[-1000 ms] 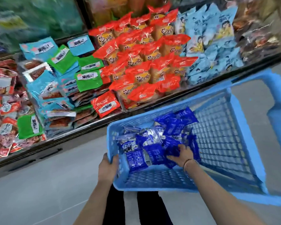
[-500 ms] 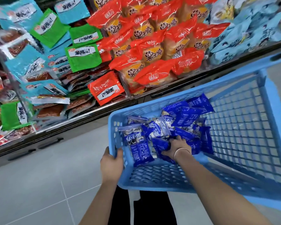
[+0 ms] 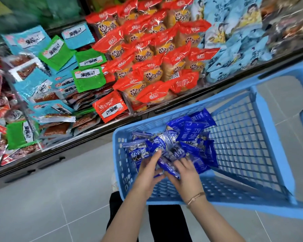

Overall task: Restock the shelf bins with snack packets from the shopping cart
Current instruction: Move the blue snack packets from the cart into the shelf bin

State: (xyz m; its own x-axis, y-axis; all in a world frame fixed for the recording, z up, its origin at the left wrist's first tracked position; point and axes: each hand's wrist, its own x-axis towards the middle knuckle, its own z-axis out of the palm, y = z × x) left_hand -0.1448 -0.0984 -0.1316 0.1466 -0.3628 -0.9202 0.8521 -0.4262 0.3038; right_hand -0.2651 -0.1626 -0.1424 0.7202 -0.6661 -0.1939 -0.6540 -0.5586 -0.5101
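Observation:
A blue plastic shopping cart (image 3: 262, 142) holds a heap of dark blue snack packets (image 3: 187, 135) at its near left corner. Both my hands are inside the cart. My right hand (image 3: 184, 177), with a thin bracelet on the wrist, grips a blue packet (image 3: 168, 165) that lies between the two hands. My left hand (image 3: 148, 173) reaches over the cart's near wall, its fingers straight and touching the packets beside that one. The shelf bins (image 3: 112, 70) run along the far side, filled with other packets.
Red-orange packets (image 3: 156, 55) fill the middle bin, green and teal ones (image 3: 59, 67) the bin to the left, pale blue ones (image 3: 234, 41) the right. A dark shelf edge (image 3: 68, 145) runs between bins and grey tiled floor (image 3: 42, 198). My dark trousers (image 3: 164, 222) show below the cart.
My left hand let go of the cart's near rim and moved into the cart beside my right hand. The right hand now holds one blue packet. The view has tilted.

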